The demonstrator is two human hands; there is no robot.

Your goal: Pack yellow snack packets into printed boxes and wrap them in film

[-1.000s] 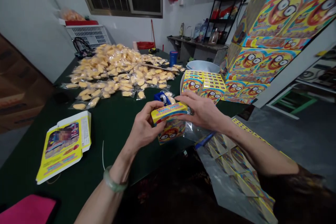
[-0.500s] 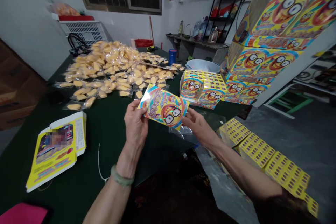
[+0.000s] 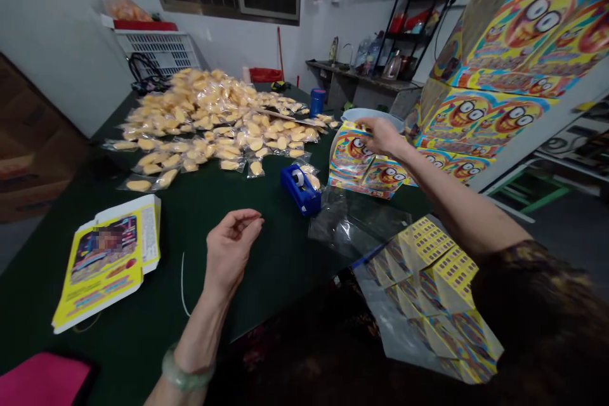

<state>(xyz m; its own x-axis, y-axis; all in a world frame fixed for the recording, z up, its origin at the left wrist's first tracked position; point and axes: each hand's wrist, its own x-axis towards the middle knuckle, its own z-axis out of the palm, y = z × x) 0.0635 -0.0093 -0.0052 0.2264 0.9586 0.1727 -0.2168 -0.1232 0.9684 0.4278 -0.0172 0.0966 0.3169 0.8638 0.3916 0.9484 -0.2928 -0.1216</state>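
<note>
My left hand (image 3: pixel 231 245) hovers over the dark green table (image 3: pixel 209 203), fingers loosely curled and apart, holding nothing. My right hand (image 3: pixel 380 135) reaches out to the open display tray of small yellow cartoon-face boxes (image 3: pixel 366 165). Its fingers are pressed on the top of a small box (image 3: pixel 349 149) at the tray's near-left corner. A blue tape dispenser (image 3: pixel 301 188) sits between my hands, with crumpled clear plastic wrap (image 3: pixel 354 225) just right of it.
A big heap of bagged yellow snacks (image 3: pixel 209 117) covers the table's far half. Flattened yellow cartons (image 3: pixel 107 260) lie at the left. A bag of small yellow boxes (image 3: pixel 428 292) rests on my lap. Large stacked cartoon cartons (image 3: pixel 504 57) stand at right.
The small box held in both hands has gone to the display tray with my right hand. My left hand let go and dropped toward the table.
</note>
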